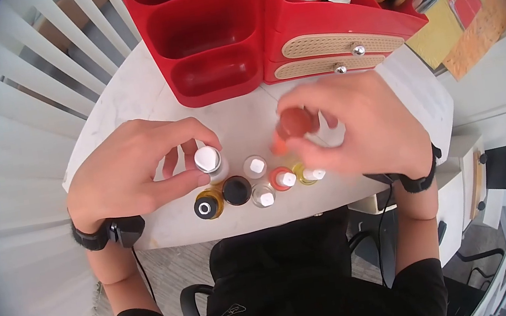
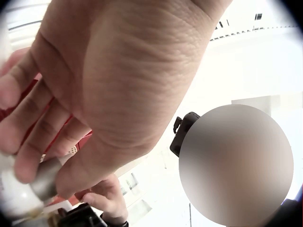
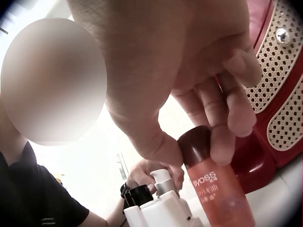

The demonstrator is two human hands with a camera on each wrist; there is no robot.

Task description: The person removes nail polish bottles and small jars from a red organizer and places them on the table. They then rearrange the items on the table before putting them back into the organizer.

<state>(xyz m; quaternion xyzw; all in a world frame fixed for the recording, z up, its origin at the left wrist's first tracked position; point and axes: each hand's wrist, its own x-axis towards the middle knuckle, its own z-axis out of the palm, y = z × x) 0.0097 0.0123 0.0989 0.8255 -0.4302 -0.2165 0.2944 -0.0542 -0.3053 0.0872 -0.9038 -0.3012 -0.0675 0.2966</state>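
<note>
My left hand (image 1: 137,169) pinches a white bottle (image 1: 208,161) by its silver cap (image 2: 46,178), between thumb and fingers. My right hand (image 1: 359,126) grips an orange-red bottle (image 3: 220,194) by its brown cap (image 1: 295,123), thumb on one side and fingers on the other. That bottle is tilted in the right wrist view and carries "syoss" lettering. Nearest me on the table stand several small bottles: an amber one with a black top (image 1: 208,205), a black-capped one (image 1: 236,190), two clear ones with white tops (image 1: 255,167), an orange one (image 1: 281,178) and a yellow one (image 1: 309,173).
Behind the hands on the white table (image 1: 146,102) stand a red holder with open compartments (image 1: 211,53) and a red drawer box (image 1: 339,37) with woven fronts and cosmetics on top. White blinds (image 1: 11,161) border the left side.
</note>
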